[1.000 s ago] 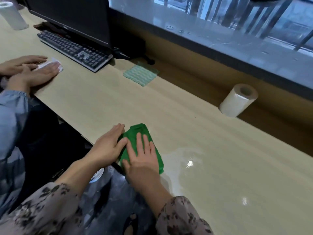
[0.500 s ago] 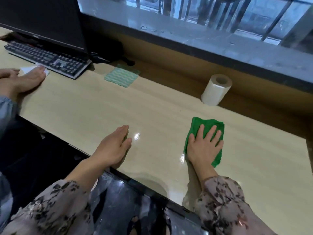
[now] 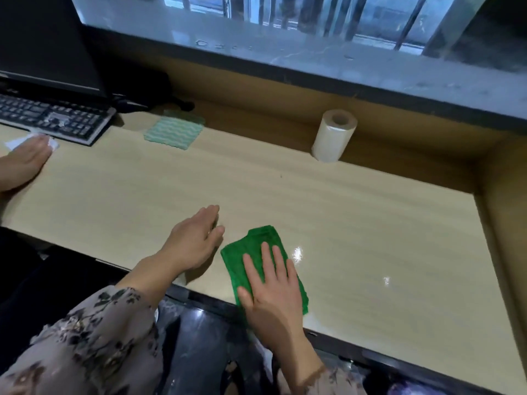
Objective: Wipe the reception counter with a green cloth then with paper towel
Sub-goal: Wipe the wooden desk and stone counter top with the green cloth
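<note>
One of two passes is in hand, by my reading: the reception counter (image 3: 370,223) shows a wet sheen just right of your right hand (image 3: 273,286), so the cloth stage is under way, while the paper stage is not yet begun. The green cloth (image 3: 256,246) lies folded beneath that hand at the counter's near edge. Your fingers are straight and press it flat, not curled round it. Your left hand (image 3: 194,243) rests relaxed and empty on the wood, just left of the cloth. The paper towel roll (image 3: 333,135) stands upright well beyond your right hand, against the back wall, untouched. Far to the left of your left hand sit a monitor (image 3: 42,44), a keyboard (image 3: 51,118) and a pale striped cloth (image 3: 174,129). Another person's hand (image 3: 22,163) presses a white tissue (image 3: 11,143) there. Those, I judge, would block a long sweep leftward.
</note>
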`<state>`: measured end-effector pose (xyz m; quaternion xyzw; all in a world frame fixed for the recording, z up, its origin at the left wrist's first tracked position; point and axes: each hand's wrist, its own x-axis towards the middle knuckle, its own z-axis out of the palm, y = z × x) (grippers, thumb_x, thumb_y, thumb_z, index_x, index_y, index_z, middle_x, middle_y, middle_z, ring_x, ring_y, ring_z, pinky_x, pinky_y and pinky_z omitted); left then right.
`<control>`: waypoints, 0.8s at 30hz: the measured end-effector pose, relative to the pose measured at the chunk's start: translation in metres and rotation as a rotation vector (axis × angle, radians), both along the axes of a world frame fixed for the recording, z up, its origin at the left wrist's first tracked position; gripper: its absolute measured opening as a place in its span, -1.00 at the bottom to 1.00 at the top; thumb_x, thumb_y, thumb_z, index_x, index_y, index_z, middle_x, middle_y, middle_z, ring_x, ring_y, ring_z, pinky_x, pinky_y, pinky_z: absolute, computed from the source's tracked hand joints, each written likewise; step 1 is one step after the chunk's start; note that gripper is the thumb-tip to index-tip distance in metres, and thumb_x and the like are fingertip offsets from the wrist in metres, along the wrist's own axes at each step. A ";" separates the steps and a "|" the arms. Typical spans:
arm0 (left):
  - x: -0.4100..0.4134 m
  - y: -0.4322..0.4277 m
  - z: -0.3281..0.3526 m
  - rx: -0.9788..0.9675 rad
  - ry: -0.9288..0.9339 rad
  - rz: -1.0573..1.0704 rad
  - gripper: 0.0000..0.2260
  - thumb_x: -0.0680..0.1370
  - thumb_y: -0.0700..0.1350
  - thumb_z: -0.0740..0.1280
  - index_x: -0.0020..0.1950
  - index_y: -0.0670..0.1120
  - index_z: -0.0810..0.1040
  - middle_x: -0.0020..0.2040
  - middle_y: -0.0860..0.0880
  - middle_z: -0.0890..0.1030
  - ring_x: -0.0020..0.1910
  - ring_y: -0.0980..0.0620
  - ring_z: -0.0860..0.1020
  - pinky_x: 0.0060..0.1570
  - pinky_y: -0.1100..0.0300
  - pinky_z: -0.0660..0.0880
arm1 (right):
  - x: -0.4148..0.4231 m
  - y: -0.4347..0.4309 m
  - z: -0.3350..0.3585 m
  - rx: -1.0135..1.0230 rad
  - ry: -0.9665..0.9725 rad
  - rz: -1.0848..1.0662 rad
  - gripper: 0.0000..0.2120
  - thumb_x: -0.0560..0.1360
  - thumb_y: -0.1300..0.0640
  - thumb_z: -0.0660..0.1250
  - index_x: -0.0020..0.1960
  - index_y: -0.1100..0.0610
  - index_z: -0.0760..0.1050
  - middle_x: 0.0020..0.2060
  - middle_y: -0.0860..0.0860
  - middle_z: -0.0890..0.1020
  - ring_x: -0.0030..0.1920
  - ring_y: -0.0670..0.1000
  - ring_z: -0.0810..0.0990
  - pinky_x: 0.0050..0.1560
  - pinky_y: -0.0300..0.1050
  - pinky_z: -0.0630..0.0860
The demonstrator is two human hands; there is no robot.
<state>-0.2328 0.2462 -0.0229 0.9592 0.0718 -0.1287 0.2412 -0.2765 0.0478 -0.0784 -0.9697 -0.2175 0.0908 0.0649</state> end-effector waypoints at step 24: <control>0.076 0.012 0.004 0.015 0.026 0.016 -0.49 0.65 0.04 0.10 0.57 -0.03 0.09 0.55 -0.01 0.20 0.51 -0.03 0.22 0.45 0.04 0.19 | 0.122 0.064 0.002 0.057 -0.017 -0.062 -0.43 0.49 -0.14 0.05 0.40 0.09 0.40 0.42 0.24 0.35 0.42 0.29 0.31 0.33 0.26 0.17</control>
